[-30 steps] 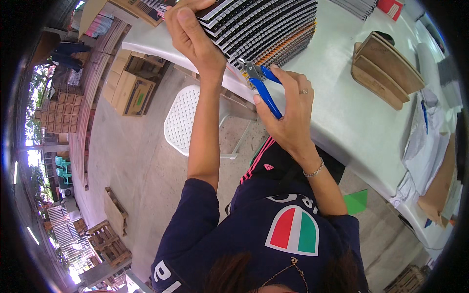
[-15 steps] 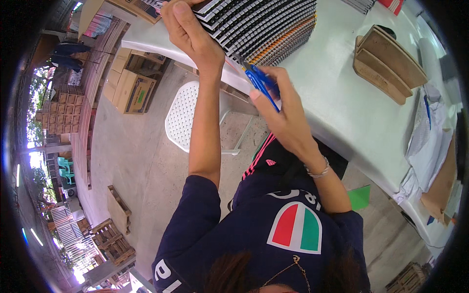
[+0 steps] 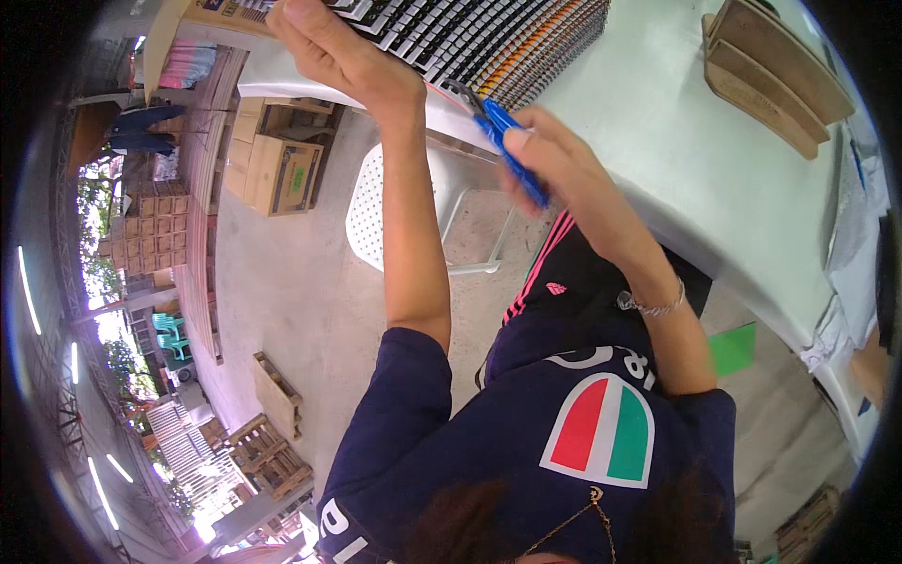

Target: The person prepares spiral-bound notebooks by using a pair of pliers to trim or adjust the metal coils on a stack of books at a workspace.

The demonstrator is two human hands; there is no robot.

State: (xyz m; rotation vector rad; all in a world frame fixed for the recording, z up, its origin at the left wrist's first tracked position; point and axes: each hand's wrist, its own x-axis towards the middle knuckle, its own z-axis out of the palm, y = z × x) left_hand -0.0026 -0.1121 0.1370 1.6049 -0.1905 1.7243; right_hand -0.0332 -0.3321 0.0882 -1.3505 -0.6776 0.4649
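A stack of wire-bound notebooks (image 3: 498,47), its rows of black, silver and orange coils turned toward me, lies at the table's near left edge. My left hand (image 3: 352,70) is closed at the stack's left corner, gripping a notebook there; its fingertips are partly cut off by the upper edge of the picture. A pair of pliers (image 3: 507,146) with blue handles is in my right hand (image 3: 564,164), whose fingers wrap the handles. The dark jaws point up and left, close to the lower coil ends; whether they touch the wire cannot be told.
The notebooks rest on a white-covered table (image 3: 648,122). A brown board holder (image 3: 766,80) stands at the right, near crumpled white paper (image 3: 860,226). Under the table edge is a white plastic chair (image 3: 366,211). Cardboard boxes (image 3: 272,174) and wooden pallets (image 3: 272,456) are on the floor at left.
The view has shifted, so the table and stack sit higher and the floor items farther right. The pliers' jaws now show more plainly beside the coils. Both hands keep their hold.
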